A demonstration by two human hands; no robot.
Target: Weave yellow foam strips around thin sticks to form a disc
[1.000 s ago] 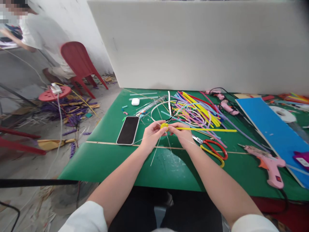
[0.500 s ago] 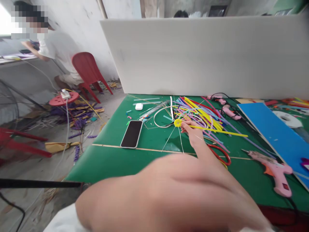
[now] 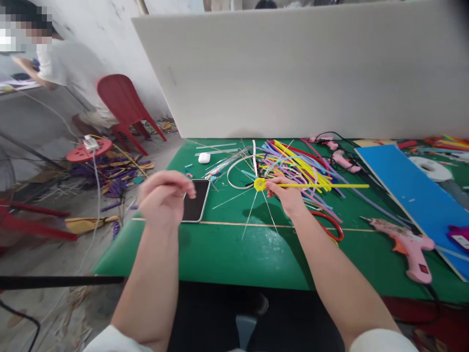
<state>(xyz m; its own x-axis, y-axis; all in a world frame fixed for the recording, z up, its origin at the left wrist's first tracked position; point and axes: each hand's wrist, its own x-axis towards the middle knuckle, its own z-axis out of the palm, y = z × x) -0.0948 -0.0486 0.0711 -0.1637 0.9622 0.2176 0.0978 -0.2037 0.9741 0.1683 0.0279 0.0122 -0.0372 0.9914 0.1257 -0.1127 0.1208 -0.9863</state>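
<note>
My right hand [image 3: 284, 193] is closed in a pinch at a small yellow coil [image 3: 260, 184], wound like a disc where several thin pale spokes meet. The spokes fan out over the green table. A straight yellow pipe cleaner [image 3: 344, 186] runs from the pinch out to the right. My left hand [image 3: 164, 198] is raised over the phone [image 3: 196, 208] at the left, hiding part of it. Its fingers look curled but are smeared by motion, and I cannot make out anything in them.
Behind the right hand lie colourful pipe cleaners [image 3: 304, 166]. Red-handled scissors [image 3: 333, 225] and a pink glue gun [image 3: 410, 244] lie to the right, beside a blue board [image 3: 406, 195]. A white panel [image 3: 293, 73] stands at the back. A person sits near a red chair [image 3: 120, 100].
My left arm, which crossed low in front of me, has swung left, its hand now over the phone. My right hand still pinches at the yellow coil. The view has shifted slightly.
</note>
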